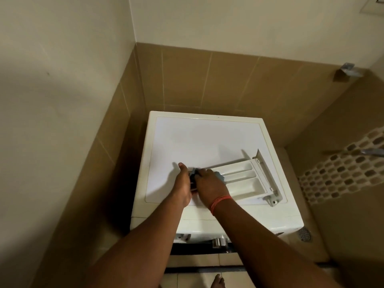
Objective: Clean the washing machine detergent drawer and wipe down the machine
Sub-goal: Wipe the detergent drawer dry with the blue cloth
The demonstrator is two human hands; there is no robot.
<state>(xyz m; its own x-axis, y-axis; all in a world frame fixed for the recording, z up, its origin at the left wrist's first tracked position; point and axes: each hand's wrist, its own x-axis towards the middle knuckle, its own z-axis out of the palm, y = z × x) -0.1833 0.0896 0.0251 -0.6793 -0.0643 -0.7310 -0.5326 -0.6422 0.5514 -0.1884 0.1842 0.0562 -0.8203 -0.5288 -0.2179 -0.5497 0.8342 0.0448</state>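
A white washing machine (199, 140) stands in a tiled corner, seen from above. Its white detergent drawer (244, 179), with three long compartments, lies flat on the machine's top at the front right. My left hand (184, 183) holds the drawer's near end, thumb up. My right hand (209, 186), with a red thread at the wrist, presses a blue-grey cloth (221, 175) into that same end. Most of the cloth is hidden under my fingers.
Brown tiled walls close in behind and to the left of the machine. A floor drain (304, 234) sits at the machine's right. A metal tap (372, 152) juts out at the right edge, a wall bracket (348, 70) above it. My foot (217, 281) shows at the bottom.
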